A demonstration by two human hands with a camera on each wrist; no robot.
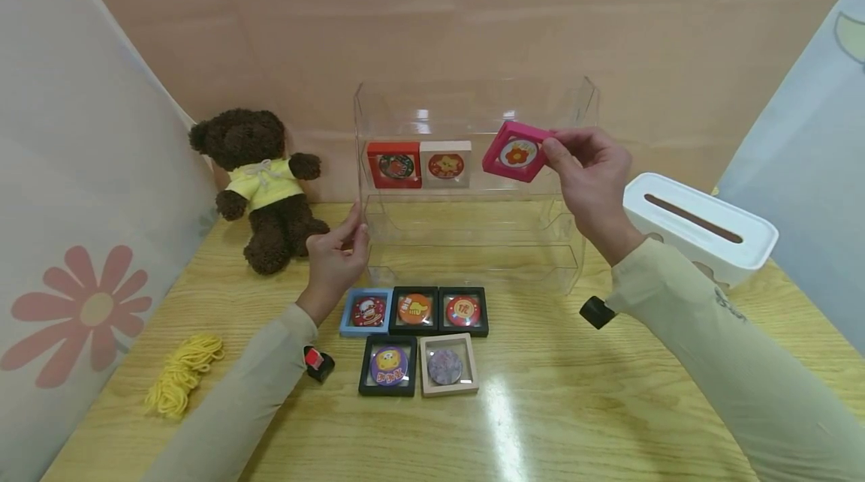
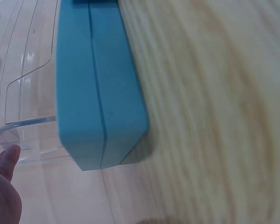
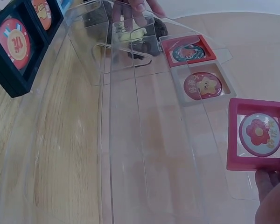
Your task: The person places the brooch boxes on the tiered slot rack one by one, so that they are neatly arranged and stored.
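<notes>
A clear acrylic display rack point(image 1: 473, 257) with tiers stands on the table. My right hand point(image 1: 598, 182) pinches a pink square frame point(image 1: 501, 161) by its right edge, tilted in front of the upper tier; inside it is a round badge with a red flower. On that tier, a red frame point(image 1: 395, 165) and a white frame point(image 1: 446, 165) stand side by side at the left. My left hand point(image 1: 338, 253) grips the rack's left side panel between thumb and fingers. The right wrist view also shows the pink frame point(image 3: 233, 135) apart from the white one.
Before the rack lie a blue frame point(image 1: 348, 317), black frames point(image 1: 438, 317) and a beige frame point(image 1: 449, 390), each with a badge. A brown teddy bear point(image 1: 263, 189) and yellow yarn point(image 1: 182, 377) are at left. A white tissue box point(image 1: 703, 227) stands at right.
</notes>
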